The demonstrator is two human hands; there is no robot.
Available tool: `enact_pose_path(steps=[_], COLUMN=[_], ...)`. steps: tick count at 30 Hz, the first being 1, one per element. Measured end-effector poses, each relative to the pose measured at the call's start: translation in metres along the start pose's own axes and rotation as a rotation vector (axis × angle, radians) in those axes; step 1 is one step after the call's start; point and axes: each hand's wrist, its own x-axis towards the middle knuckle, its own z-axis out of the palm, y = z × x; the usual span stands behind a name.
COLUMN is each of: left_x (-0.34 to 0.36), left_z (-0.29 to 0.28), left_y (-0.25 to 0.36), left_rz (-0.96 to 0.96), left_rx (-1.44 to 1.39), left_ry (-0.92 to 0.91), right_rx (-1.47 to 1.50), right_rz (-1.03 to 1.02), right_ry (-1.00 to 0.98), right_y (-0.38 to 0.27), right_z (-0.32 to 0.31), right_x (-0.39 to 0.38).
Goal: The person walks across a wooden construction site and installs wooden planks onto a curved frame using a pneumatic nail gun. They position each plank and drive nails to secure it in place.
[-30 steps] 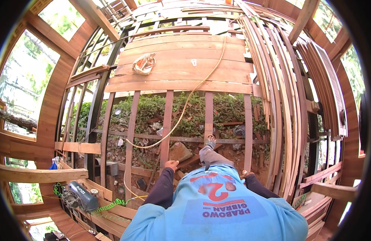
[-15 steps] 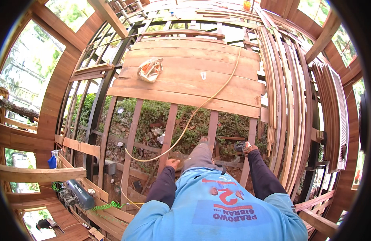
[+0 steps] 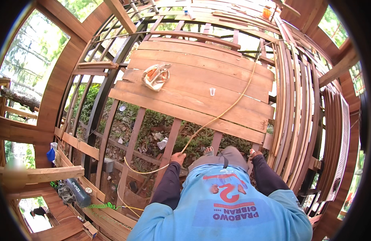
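My left hand (image 3: pixel 178 158) is closed around a pale yellow hose (image 3: pixel 217 117) beside a brown joist. The hose runs over the planks to the far right, and its other part hangs in a curve to the left. My right hand (image 3: pixel 255 154) is low at my right side, near a joist by the stacked boards; its fingers are too small and partly hidden to read. In front of me lies a deck of wide wooden planks (image 3: pixel 185 82). On it are a crumpled whitish-orange bag (image 3: pixel 156 77) and a clear plastic cup (image 3: pixel 212 91).
Between the open joists (image 3: pixel 134 134) the ground shows, with plants and rubble. Long timber strips (image 3: pixel 290 116) are stacked along the right. An air compressor (image 3: pixel 77 193) with a green coiled hose (image 3: pixel 103 205) sits at lower left. An orange bucket (image 3: pixel 267 12) stands far off.
My left hand has moved up and taken hold of the hose, which was apart from it before. The view has turned, and my right hand sits slightly further right and lower in it.
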Motion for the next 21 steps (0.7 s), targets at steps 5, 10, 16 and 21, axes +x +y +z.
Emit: enact_pose_path(steps=[5,10,16,21], left_x=[0.003,0.062,0.121,0.104], left_z=[0.002,0.016,-0.011,-0.013], left_y=[0.074,0.097,0.126,0.199], left_rz=[-0.022,-0.05,-0.218,-0.111], left_rx=[-0.223,-0.15,-0.249,-0.46], left_ry=[0.115,0.124,0.643,0.751], right_rx=[-0.264,0.106,-0.168,-0.213], right_rz=[-0.191,0.024,0.206,-0.194], right_ry=[-0.058,-0.321,-0.47,-0.528], right_y=[-0.062,-0.076,-0.35,-0.588], right_z=[-0.023,-0.038,-0.027,-0.026], right_x=[0.053,0.146,0.214,0.262])
